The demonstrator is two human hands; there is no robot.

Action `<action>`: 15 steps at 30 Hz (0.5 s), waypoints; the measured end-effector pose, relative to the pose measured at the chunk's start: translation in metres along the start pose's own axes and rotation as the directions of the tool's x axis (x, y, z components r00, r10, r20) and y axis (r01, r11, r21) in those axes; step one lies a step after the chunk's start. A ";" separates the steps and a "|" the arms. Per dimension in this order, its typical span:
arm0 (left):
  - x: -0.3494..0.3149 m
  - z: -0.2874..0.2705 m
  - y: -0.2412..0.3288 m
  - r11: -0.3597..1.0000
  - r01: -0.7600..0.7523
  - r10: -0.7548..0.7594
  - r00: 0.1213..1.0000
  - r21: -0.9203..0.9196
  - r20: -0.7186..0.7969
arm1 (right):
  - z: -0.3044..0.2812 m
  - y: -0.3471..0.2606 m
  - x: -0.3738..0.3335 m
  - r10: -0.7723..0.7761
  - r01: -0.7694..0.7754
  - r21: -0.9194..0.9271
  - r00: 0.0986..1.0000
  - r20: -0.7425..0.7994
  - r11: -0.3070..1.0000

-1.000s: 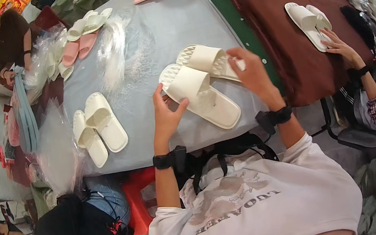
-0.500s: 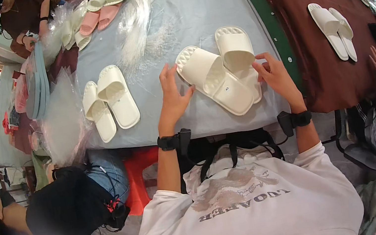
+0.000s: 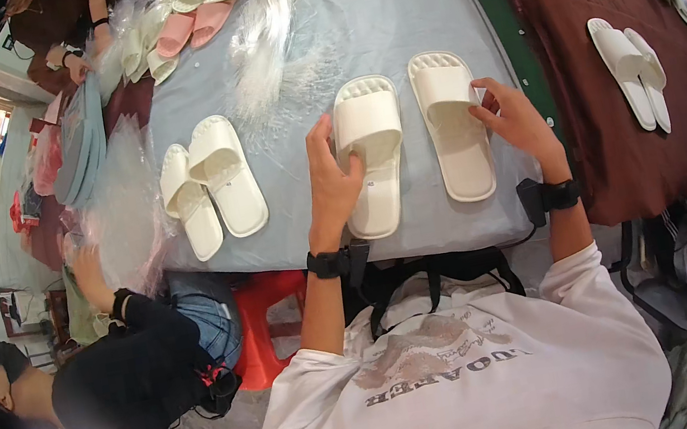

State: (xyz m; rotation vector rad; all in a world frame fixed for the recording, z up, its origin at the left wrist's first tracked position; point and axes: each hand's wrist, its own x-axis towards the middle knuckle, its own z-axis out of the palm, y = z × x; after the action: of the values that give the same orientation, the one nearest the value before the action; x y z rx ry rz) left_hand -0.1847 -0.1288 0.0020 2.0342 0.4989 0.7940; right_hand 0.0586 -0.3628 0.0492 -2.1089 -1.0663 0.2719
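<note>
Two cream-white slide slippers lie side by side in front of me, toes pointing away, with a gap between them. My left hand point(image 3: 332, 178) pinches the strap edge of the left slipper point(image 3: 369, 132), thumb at the strap's opening and fingers along its outer side. On the other side, my right hand point(image 3: 519, 117) has its thumb and fingers at the outer strap edge of the right slipper point(image 3: 457, 139). Both soles rest on the grey cloth-covered table point(image 3: 308, 221).
Another white slipper pair point(image 3: 214, 182) lies to the left. Beyond are a bundle of clear plastic strands point(image 3: 264, 49), pink slippers point(image 3: 210, 19) and clear bags point(image 3: 119, 190). A brown-covered table point(image 3: 585, 126) with white slippers stands right. People work on both sides; a red stool point(image 3: 258, 330) is at left.
The two slippers, which overlapped at a slant, are now straightened and apart. My left hand has come onto the left slipper's strap. My right hand has shifted slightly right with its slipper.
</note>
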 end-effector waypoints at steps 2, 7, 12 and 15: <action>-0.001 -0.001 -0.011 0.995 -0.050 0.049 0.999 0.087 0.009 | 0.000 -0.004 0.010 -0.094 0.075 0.124 0.984 0.152 0.989; -0.003 0.004 -0.015 0.983 -0.082 0.089 0.995 0.167 -0.040 | 0.034 0.006 0.034 -0.067 0.025 0.343 0.992 0.109 0.939; 0.000 0.003 0.003 0.958 -0.141 0.168 0.981 0.249 -0.093 | 0.065 0.011 0.041 0.119 -0.035 0.462 0.981 -0.155 0.886; -0.003 0.000 0.002 0.946 -0.188 0.228 0.965 0.265 -0.127 | 0.058 0.004 0.043 -0.079 0.192 0.344 0.945 -0.318 0.919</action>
State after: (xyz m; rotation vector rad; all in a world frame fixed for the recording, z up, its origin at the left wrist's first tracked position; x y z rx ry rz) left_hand -0.1869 -0.1317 0.0022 2.2969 0.4971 1.0709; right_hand 0.0602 -0.3010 0.0111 -1.6632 -0.8959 0.0723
